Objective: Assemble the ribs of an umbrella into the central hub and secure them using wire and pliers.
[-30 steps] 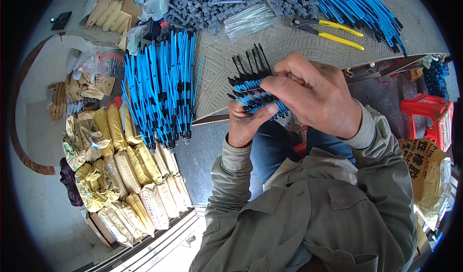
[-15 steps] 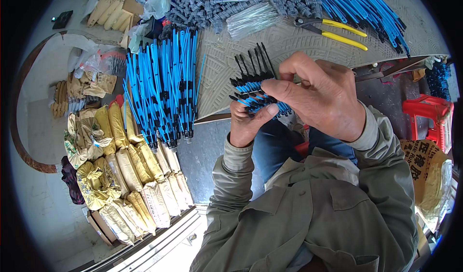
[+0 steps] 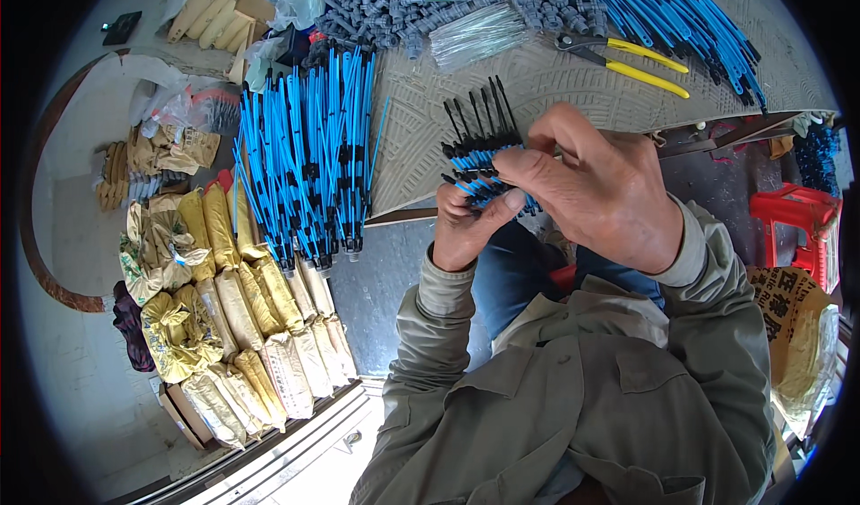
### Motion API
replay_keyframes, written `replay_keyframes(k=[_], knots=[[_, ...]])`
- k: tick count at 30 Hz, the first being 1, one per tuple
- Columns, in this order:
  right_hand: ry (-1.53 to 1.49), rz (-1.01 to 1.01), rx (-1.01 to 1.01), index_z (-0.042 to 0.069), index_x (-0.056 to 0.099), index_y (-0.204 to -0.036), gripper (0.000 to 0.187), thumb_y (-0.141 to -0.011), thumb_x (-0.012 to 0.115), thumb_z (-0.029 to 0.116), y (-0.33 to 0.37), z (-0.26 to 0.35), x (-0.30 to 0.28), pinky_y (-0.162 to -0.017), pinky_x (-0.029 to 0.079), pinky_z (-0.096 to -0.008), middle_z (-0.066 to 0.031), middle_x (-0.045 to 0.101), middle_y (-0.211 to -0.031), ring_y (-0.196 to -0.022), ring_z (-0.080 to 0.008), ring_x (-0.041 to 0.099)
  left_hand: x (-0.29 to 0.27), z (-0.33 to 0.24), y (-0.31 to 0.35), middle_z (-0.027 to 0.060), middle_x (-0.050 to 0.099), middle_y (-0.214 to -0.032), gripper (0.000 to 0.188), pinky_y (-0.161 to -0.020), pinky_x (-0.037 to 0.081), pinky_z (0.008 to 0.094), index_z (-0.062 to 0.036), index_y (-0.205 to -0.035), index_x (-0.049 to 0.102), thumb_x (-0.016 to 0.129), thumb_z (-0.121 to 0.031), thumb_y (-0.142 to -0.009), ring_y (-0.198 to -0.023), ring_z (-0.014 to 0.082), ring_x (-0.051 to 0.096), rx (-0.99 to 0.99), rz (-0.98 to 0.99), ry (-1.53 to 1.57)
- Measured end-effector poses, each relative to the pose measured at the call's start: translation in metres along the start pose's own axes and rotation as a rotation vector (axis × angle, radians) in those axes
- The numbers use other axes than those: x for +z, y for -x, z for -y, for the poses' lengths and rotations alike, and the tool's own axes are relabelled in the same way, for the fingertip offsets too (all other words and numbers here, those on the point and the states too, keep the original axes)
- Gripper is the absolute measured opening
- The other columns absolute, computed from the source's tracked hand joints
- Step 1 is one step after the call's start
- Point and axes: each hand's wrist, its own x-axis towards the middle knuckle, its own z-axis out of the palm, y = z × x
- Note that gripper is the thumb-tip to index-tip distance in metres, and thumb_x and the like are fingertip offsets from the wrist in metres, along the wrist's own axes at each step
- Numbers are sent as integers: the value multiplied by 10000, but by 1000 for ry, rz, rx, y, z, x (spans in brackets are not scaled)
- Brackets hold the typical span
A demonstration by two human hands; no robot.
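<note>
Above my lap, close to the table's near edge, both hands hold a bundle of thin blue rods [image 3: 485,159] with black ends. Several black tips stick up from its far side. My left hand [image 3: 464,233] is closed round the bundle from below, thumb along its near side. The thumb and fingers of my right hand [image 3: 614,187] pinch the bundle from above and hide part of it. Left of it lie many blue rods with black fittings [image 3: 309,160]. Beyond are grey plastic fittings [image 3: 394,5], thin clear strips [image 3: 477,36] and yellow-handled cutters [image 3: 640,64].
More blue rods [image 3: 667,21] lie at the table's far right. Yellow and tan wrapped packages [image 3: 235,321] are stacked at my left. To my right are a red plastic stool [image 3: 797,223] and a brown printed bag [image 3: 793,326]. The patterned tabletop [image 3: 412,138] ends just beyond my hands.
The whole view has shifted slightly. Both hands keep their grip on the bundle of blue rods, with hardly any change in their pose.
</note>
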Motion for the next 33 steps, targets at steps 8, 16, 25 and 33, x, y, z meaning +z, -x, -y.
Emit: replay_keyframes(k=[8, 16, 25, 33], knots=[[-229, -24, 16, 66, 613, -915, 290, -644, 655, -26, -4, -13, 8, -447, 419, -256, -43, 475, -753, -527, -132, 509, 5, -4, -2, 26, 626, -926, 215, -755, 451, 239, 3, -964, 627, 690, -6, -759, -842, 83, 555, 26, -59, 10], [-110, 49, -14, 64, 619, -869, 259, -632, 651, -36, -12, -10, -7, -449, 401, -265, -38, 463, -746, -531, -132, 493, 5, -6, -3, 30, 626, -915, 196, -744, 453, 235, 3, -960, 625, 677, -18, -773, -828, 88, 561, 62, 7, 18], [-158, -11, -8, 65, 614, -853, 224, -639, 654, 12, -6, -11, 6, -459, 401, -273, -45, 464, -748, -537, -144, 497, 3, -5, -1, 26, 625, -898, 182, -731, 462, 238, -9, -929, 621, 692, -25, -762, -809, 87, 567, 4, -45, 19], [-133, -43, -19, 56, 597, -906, 246, -664, 635, 29, -3, -9, 12, -465, 426, -280, -54, 476, -760, -541, -153, 522, -2, -1, 3, 17, 624, -892, 221, -705, 466, 226, -27, -929, 603, 720, -43, -741, -801, 81, 566, -22, -80, 6]])
